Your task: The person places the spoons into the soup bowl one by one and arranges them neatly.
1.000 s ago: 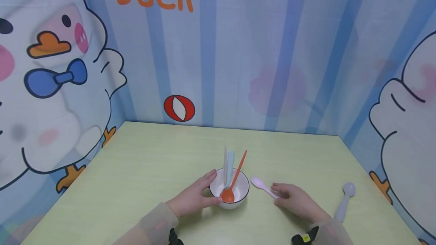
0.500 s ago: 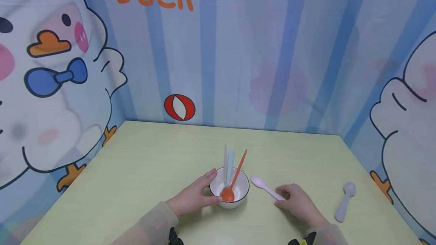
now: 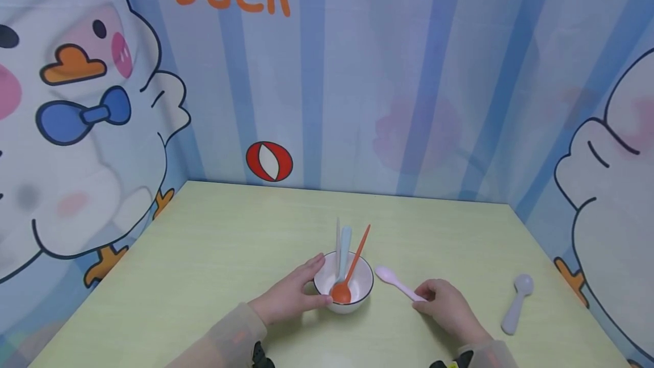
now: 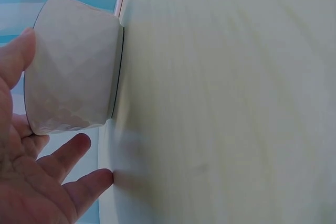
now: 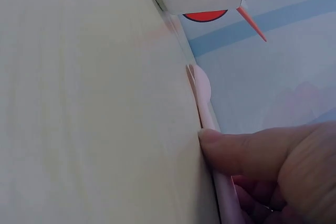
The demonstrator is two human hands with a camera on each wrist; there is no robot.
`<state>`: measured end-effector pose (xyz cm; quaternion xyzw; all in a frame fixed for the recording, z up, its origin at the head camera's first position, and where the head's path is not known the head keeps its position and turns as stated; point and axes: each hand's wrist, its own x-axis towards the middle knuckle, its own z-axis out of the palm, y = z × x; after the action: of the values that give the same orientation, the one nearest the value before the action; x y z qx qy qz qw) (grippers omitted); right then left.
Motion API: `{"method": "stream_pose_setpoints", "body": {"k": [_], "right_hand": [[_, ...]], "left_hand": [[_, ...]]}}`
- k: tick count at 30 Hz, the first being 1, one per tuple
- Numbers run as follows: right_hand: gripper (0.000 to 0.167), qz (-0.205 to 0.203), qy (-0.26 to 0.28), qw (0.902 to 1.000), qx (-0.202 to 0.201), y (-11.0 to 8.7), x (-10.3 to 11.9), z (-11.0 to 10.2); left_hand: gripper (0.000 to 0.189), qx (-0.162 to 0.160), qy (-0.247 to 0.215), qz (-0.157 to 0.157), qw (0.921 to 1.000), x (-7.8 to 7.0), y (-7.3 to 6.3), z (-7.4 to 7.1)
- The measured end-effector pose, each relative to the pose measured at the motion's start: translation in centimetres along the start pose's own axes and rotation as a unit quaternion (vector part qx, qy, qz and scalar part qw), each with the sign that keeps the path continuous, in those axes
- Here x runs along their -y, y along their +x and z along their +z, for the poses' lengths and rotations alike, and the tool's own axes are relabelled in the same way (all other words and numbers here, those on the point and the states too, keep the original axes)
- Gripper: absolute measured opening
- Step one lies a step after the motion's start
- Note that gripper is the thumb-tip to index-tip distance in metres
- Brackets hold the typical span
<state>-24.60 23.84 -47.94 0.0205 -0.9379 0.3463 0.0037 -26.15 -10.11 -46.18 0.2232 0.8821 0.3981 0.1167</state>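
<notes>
A small white bowl (image 3: 347, 309) with a dark rim stands on the table; my left hand (image 3: 287, 297) grips its left side, thumb and fingertips at the rim. In the left wrist view, the bowl's faceted wall (image 4: 73, 66) lies between thumb and fingers, two fingers spread free. Leaning inside are an orange spoon (image 3: 340, 293), a light blue handle (image 3: 346, 243) and a thin pale handle (image 3: 338, 240). Right of the bowl, my right hand (image 3: 449, 308) pinches a pink spoon (image 3: 389, 276) by its handle. In the right wrist view, the spoon's bowl end (image 5: 203, 85) lies low along the tabletop.
A greyish-lavender spoon (image 3: 517, 304) lies farther right on the pale yellow table (image 3: 245, 226). Behind and beside the table hangs a blue striped curtain (image 3: 357, 72) printed with ducks.
My right hand has slid slightly right and toward me along the pink spoon's handle, uncovering more of it. The left hand and bowl have stayed in place.
</notes>
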Motion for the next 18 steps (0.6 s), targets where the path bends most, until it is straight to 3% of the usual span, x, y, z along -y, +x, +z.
{"method": "stream_pose_setpoints", "body": {"k": [18], "right_hand": [[0.007,-0.001,-0.012,0.9998,-0.016,-0.2,-0.05,0.16]], "left_hand": [[0.09,-0.001,-0.004,0.003,1.0,0.01,-0.11,-0.02]]}}
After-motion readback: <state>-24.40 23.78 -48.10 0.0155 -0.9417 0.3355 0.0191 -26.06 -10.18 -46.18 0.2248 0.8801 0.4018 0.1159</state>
